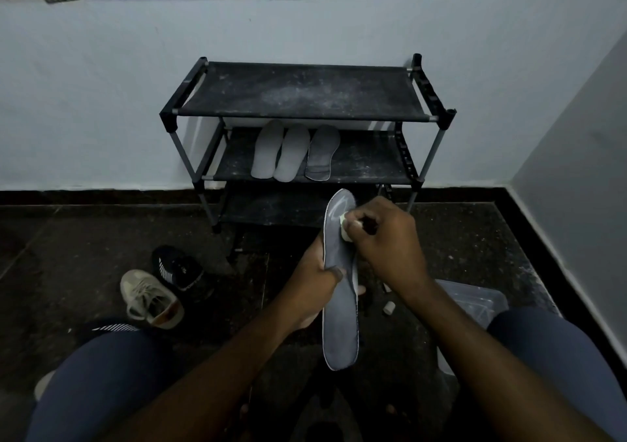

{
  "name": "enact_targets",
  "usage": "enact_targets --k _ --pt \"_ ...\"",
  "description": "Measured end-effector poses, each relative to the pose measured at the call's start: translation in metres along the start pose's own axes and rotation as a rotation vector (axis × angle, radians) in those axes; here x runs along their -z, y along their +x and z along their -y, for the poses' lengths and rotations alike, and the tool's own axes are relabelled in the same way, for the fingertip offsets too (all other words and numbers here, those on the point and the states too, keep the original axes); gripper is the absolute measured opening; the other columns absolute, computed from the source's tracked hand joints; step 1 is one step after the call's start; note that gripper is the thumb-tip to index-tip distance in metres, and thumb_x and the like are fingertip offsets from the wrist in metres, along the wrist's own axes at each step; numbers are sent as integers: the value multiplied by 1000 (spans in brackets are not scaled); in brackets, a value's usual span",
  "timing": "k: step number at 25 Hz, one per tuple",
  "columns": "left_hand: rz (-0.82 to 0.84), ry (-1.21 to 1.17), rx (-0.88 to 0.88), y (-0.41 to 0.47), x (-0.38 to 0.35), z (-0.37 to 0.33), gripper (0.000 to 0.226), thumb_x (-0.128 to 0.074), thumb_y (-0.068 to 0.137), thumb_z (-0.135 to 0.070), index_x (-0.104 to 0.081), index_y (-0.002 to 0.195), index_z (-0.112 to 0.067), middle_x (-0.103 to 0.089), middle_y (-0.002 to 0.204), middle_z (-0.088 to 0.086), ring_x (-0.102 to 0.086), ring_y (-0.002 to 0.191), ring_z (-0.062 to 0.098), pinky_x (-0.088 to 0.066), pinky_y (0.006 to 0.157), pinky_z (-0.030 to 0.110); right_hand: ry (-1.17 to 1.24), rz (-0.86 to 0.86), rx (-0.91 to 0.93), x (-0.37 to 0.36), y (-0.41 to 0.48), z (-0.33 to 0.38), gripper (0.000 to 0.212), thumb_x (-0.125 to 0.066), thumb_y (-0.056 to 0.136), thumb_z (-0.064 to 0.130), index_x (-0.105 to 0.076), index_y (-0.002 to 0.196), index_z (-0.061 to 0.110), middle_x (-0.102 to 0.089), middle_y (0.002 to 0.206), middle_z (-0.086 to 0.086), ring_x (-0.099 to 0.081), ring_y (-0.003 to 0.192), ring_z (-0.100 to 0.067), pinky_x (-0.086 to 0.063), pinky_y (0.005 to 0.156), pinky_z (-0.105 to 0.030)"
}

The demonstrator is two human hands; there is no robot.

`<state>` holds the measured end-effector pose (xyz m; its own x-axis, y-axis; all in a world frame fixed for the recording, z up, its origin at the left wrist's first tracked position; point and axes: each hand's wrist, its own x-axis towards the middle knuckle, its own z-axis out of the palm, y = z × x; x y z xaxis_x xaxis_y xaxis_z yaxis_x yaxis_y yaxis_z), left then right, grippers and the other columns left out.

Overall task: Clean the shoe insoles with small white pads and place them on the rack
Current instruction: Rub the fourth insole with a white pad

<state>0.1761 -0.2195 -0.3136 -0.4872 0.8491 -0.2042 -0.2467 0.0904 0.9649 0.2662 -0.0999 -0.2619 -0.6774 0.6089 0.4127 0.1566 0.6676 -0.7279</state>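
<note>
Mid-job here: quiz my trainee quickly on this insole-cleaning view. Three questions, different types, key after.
1. How many insoles lie on the rack's middle shelf?
2. True or false: the left hand grips the grey insole around its middle.
3. The right hand pinches the white pad against that insole: A near its far end, B at its near end, C on its underside.
Key: 1 three; 2 true; 3 A.

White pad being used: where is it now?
Head view, centre: right hand pinches the white pad against the upper end of the grey insole that the left hand grips, in front of the rack.
</note>
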Motion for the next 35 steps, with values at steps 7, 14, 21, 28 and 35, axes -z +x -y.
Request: enact_targets --k 7,14,21,28,35 --pt "-14 -28 11 1 0 1 76 -50 81 6 -48 146 -34 -63 137 6 -62 124 32 -51 99 63 -21 -28 -69 6 4 -4 9 -74 88 7 -74 84 15 -66 89 5 -63 79 -3 -55 73 -25" --pt "-14 -45 25 3 2 3 74 -52 79 6 -52 142 -34 -65 133 10 -63 122 36 -50 98 66 -37 26 -47 4 -1 -5 10 -75 88 8 -74 82 16 -66 88 6 -64 79 -3 -57 75 -32" --pt "-2 -21 36 4 4 6 74 -50 80 9 -53 141 -34 -66 131 12 -65 119 38 -51 95 66 -38 89 15 -3 -6 0 9 -74 88 8 -76 82 15 -65 87 6 -62 79 -3 -53 75 -25" --pt "2 8 29 2 0 6 76 -52 79 4 -51 141 -40 -65 135 5 -62 125 32 -49 100 64 -41 10 -3 1 1 -2 8 -74 89 8 -76 84 14 -66 88 5 -63 80 -3 -54 75 -24" --pt "8 5 17 2 0 3 80 -53 76 6 -49 145 -35 -63 137 6 -60 127 31 -47 102 65 -38 -49 -42 6 5 -3 8 -74 89 9 -76 83 14 -66 87 4 -63 78 -3 -54 72 -21"
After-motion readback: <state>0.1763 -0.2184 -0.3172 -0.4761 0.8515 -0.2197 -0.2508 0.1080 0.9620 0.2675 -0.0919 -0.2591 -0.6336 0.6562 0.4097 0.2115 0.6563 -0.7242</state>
